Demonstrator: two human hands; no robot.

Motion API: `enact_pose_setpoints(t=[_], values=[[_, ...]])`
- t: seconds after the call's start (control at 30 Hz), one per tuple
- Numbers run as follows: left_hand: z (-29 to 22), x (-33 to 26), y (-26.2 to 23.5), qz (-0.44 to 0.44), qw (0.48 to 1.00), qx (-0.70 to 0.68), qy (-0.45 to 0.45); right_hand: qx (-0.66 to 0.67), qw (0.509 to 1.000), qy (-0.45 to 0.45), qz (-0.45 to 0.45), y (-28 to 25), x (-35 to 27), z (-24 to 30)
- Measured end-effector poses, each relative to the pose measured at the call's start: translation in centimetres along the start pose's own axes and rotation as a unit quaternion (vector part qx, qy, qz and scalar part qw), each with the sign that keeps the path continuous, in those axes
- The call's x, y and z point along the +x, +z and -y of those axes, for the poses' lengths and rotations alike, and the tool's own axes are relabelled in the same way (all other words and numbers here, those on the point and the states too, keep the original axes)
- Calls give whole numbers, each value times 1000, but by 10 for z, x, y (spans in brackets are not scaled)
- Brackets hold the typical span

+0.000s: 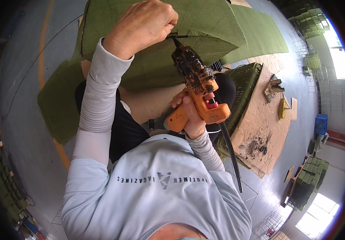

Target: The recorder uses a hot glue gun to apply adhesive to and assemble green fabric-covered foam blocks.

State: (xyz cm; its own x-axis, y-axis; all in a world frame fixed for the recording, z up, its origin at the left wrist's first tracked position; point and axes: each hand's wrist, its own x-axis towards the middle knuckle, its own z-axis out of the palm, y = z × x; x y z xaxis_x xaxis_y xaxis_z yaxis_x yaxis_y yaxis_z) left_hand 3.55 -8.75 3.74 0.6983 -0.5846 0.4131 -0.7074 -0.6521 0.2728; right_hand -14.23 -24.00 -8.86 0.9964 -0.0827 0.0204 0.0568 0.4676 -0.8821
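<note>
A large green felt-like panel [204, 18] spreads in front of me, with a dark open seam [198, 37] across it. My left hand [148, 24] is closed at the seam's left end, pinching the panel; its fingertips are partly hidden. In my right hand [192, 116] is an orange hot glue gun [198, 84], held by its handle. Dark glue smears cover the gun's front, and its nozzle points up at the seam, close to my left fingers. From the gun's rear a long black glue stick [230, 154] sticks out.
To the right, a green plastic crate [242, 86] stands beside a cardboard sheet [256, 132] with dark glue stains. A glue-stained block [273, 88] and a yellow item [282, 109] lie on the cardboard. More green sheet [62, 100] hangs at left, above a grey floor [24, 116].
</note>
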Motion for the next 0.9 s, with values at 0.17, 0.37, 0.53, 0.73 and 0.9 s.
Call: enact_pose_setpoints(t=[0.17, 0.37, 0.53, 0.73, 0.9], values=[[-1, 3, 5, -6, 1000, 4, 19, -23, 999, -29, -35, -8, 4, 8], [-5, 5, 10, -23, 1000, -2, 11, -37, 997, -45, -48, -12, 4, 12], [-6, 8, 12, -12, 1000, 9, 10, -36, 997, -49, -48, -15, 5, 16], [-10, 10, 13, -15, 1000, 2, 7, -19, 997, -49, -63, -17, 6, 18], [-11, 11, 15, -16, 1000, -1, 2, -22, 995, -48, -80, -21, 6, 18]])
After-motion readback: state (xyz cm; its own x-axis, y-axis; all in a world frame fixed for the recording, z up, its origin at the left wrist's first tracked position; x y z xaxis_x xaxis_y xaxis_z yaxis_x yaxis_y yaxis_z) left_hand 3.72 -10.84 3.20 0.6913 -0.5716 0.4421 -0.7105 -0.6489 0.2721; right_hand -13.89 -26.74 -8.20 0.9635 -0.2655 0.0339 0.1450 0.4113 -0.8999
